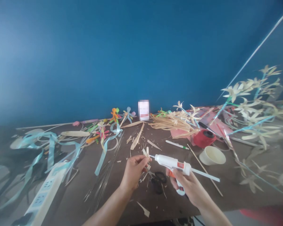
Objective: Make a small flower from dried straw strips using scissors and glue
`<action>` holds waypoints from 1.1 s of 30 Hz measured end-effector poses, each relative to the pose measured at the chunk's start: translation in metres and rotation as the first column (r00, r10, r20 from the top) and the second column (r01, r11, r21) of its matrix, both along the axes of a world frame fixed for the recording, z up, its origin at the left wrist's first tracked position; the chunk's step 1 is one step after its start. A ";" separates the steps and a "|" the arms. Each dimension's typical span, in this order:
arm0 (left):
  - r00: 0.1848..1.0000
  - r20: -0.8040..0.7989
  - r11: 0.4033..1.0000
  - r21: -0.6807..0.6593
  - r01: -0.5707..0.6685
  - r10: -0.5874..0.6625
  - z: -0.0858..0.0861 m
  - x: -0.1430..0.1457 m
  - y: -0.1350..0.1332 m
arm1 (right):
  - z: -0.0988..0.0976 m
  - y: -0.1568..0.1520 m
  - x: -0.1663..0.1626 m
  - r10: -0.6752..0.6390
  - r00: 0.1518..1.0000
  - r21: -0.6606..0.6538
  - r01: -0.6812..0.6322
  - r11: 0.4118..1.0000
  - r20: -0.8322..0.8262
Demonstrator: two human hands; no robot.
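My left hand (pixel 133 171) pinches a small pale leaf flower (pixel 146 153) by its base, fingers closed around it. My right hand (pixel 187 185) is wrapped round the handle of a white hot glue gun (pixel 173 163) with an orange trigger. The gun's nozzle points left and nearly touches the flower. A glue stick (pixel 206 175) sticks out of the gun's back. Black scissors (pixel 158 180) lie on the brown table (pixel 85 201) just below both hands.
A white power strip (pixel 46 193) lies at the left among light blue ribbons (pixel 50 147). A white cup (pixel 212 156) and a red tape roll (pixel 204 138) stand at the right. Dried leaf strips (pixel 174 123), finished flower stems (pixel 252 103), thin wires (pixel 103 182) and scraps litter the table.
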State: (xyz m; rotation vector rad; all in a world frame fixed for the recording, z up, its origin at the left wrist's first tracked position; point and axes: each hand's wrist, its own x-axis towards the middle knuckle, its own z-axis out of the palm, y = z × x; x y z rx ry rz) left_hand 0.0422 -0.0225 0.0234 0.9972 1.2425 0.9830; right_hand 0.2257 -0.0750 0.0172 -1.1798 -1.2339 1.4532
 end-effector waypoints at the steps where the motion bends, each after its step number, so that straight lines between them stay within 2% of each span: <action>1: 1.000 0.011 1.000 0.002 -0.003 0.002 0.000 0.000 0.000 | 0.000 0.000 -0.001 -0.003 1.000 -0.005 0.003 1.000 0.005; 11: 0.997 0.070 1.000 -0.005 -0.023 0.024 -0.002 0.000 -0.002 | -0.009 -0.001 -0.004 -0.016 0.999 -0.054 0.019 0.998 0.044; 18: 0.995 0.083 0.998 -0.002 -0.059 0.059 -0.005 -0.002 -0.002 | -0.004 -0.003 -0.002 0.003 0.998 -0.053 0.000 0.999 0.067; 33: 0.994 0.106 1.000 -0.025 -0.015 0.017 0.001 -0.004 -0.002 | 0.002 -0.004 -0.001 0.018 0.993 -0.048 -0.013 0.999 0.113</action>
